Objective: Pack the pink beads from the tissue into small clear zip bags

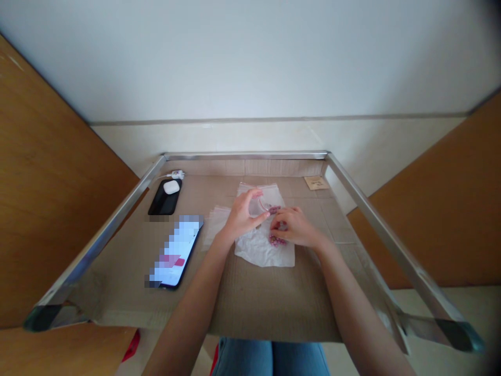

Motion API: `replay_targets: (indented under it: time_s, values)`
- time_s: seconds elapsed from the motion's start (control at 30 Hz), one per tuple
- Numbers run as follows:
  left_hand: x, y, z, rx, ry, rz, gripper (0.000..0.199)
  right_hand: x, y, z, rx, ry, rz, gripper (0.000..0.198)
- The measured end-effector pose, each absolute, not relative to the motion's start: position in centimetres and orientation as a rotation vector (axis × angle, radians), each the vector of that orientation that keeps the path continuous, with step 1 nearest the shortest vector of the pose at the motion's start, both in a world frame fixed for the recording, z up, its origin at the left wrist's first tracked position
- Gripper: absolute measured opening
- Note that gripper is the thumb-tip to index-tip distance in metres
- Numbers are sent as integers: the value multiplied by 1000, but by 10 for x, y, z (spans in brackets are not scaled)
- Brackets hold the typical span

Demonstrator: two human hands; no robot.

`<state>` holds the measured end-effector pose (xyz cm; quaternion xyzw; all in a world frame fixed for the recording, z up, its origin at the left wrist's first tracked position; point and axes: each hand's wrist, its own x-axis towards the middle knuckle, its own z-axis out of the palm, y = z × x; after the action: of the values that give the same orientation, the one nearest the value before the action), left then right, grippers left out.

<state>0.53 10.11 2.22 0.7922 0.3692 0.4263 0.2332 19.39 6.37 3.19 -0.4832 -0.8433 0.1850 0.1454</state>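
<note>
Over a crumpled white sheet (266,249), my left hand (243,213) curves around a small clear zip bag (256,208), thumb and fingers holding its mouth apart. Small pink bead-like pieces (274,210) show at the right end of that bag. My right hand (295,227) is beside it, fingers curled down and closed on a cluster of pink beads (277,241) lying on the sheet. Whether they are strung or loose I cannot tell. Behind my hands lies a larger clear zip bag (274,192); more clear bags (215,224) lie left of my left wrist.
A phone with a lit screen (178,256) lies at the left. Beyond it, a white earbud case (171,187) rests on a black phone-like slab (162,201), near a white plug (177,174). A small tan card (316,183) sits back right. Metal rails (246,155) edge the cardboard-covered surface (274,308).
</note>
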Motion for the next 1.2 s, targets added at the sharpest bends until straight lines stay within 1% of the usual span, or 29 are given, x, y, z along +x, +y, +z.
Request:
replay_targets:
  time_s: [0.2, 0.5, 0.63, 0.83, 1.03, 1.2]
  values:
    - [4, 101, 23, 2208, 1022, 1146, 53, 195, 64, 30, -1360, -2448, 596, 10]
    - [5, 101, 21, 2244, 1016, 1098, 53, 197, 65, 31, -1375, -2416, 599, 8]
    - [4, 102, 19, 2262, 1006, 1036, 58, 199, 67, 36, -1328, -2266, 605, 12]
    - [5, 100, 20, 2303, 974, 974, 62, 202, 71, 43, -1330, -1956, 500, 20]
    - [10, 97, 22, 2291, 908, 948, 65, 193, 73, 38, -1318, -1924, 511, 17]
    - [11, 96, 22, 2268, 921, 976, 62, 186, 74, 34, -1288, -2008, 527, 14]
